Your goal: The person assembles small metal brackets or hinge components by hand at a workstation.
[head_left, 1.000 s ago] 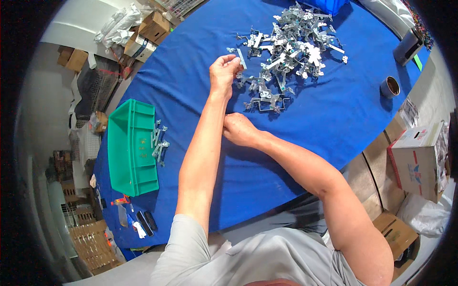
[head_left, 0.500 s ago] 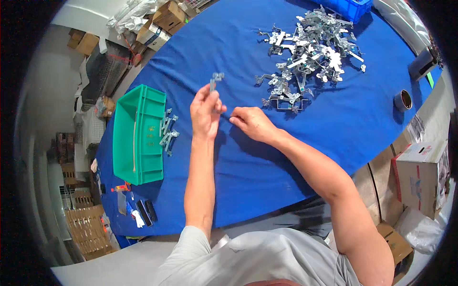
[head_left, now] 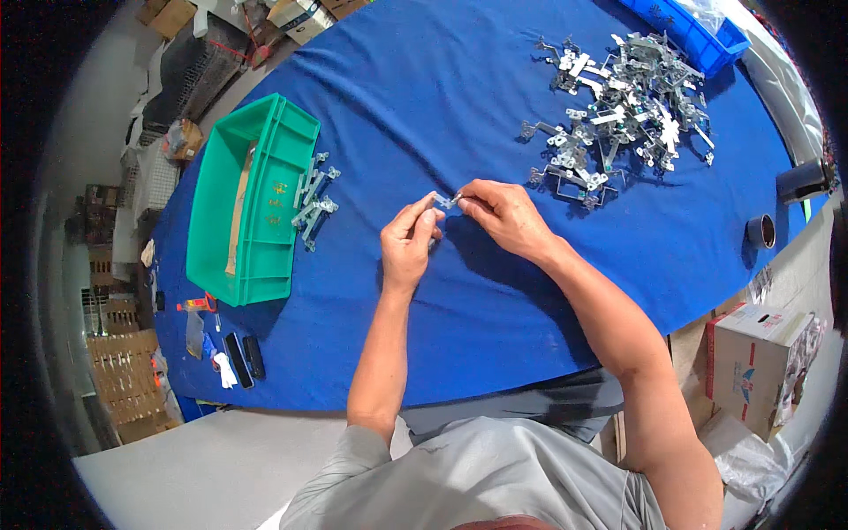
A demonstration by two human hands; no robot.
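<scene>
Head view shows us mid-step: both our hands meet over the blue table cloth (head_left: 495, 309), working one small metal bracket (head_left: 446, 200) between them. Our left hand (head_left: 408, 246) pinches its near end with thumb and forefinger closed on it, and our right hand (head_left: 503, 215) clamps the far end the same way. We judge this a fitting or checking step on a single piece; the next move calls for a steady two-handed grip and a clear spot to lay the piece down. To our left, the green bin (head_left: 216, 199) holds what looks like a cardboard strip and a few small parts. A short row of finished brackets (head_left: 313, 200) lies just beside it. The loose pile of metal parts (head_left: 618, 97) sits well apart, near a blue tray (head_left: 680, 35) whose contents we cannot make out.
</scene>
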